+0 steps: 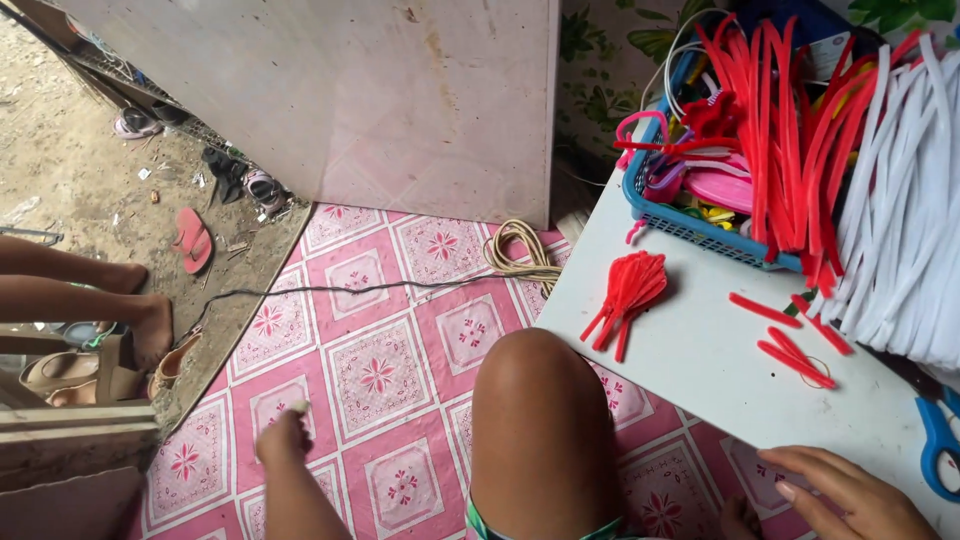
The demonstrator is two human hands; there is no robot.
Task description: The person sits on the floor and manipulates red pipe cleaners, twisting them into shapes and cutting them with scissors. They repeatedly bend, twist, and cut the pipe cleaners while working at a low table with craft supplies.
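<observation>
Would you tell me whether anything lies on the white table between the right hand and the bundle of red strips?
Nothing visible does. The right hand rests on the near edge of the white table, and bare tabletop runs up to the bundle of red strips. A few loose red strips lie off to the right.

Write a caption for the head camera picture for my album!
Left hand picks something tiny off the pink patterned floor; right hand rests on the white table.
</observation>
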